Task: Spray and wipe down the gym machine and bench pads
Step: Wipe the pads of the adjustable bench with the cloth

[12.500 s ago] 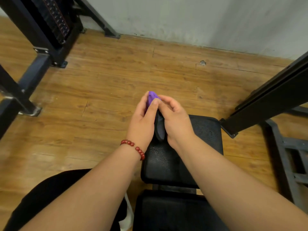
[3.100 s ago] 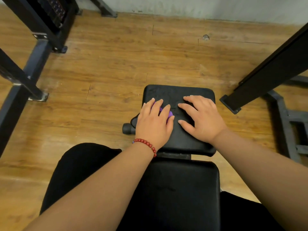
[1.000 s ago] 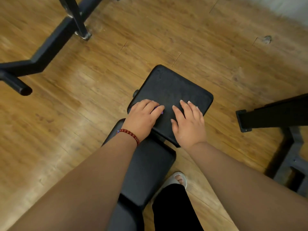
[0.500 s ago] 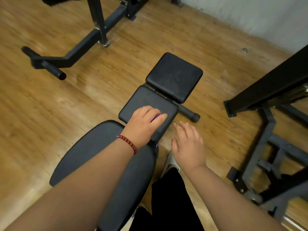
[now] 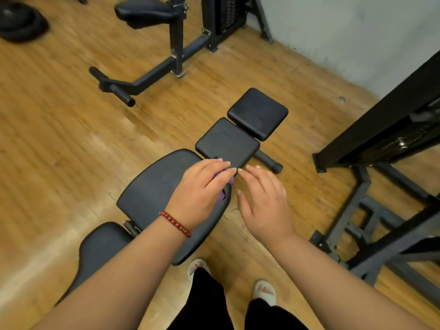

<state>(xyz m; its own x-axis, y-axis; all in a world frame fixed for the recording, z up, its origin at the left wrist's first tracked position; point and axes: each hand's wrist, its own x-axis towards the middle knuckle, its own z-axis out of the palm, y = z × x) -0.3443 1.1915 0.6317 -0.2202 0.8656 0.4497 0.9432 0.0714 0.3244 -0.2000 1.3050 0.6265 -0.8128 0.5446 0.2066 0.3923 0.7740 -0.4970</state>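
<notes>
Left hand [image 5: 200, 194]: it is bending its fingers over the purple cloth [image 5: 223, 195] and holding it down on the big round pad [image 5: 152, 194], near the pad's far edge. I think it is doing this so the rubbing reaches the rim.
Right hand [image 5: 264, 201]: it is holding nothing. Its fingers are hanging loose and spread, beside the pad and above the floor [image 5: 59, 139], maybe waiting to help.
Purple cloth: one. It is mostly hiding under the left hand, with small bits peeking out.
Pads in the row: four are showing: the near pad [image 5: 100, 248], the big round pad, the middle square pad [image 5: 227, 142] and the far square pad [image 5: 258, 114].
Other gym machine [image 5: 176, 44]: one is standing farther off, carrying one more seat pad [image 5: 142, 14].
Spray bottle: none is showing.
Red bead bracelet [image 5: 176, 223]: one is sitting on the left wrist.
White sandals [image 5: 264, 288]: two are showing.
</notes>
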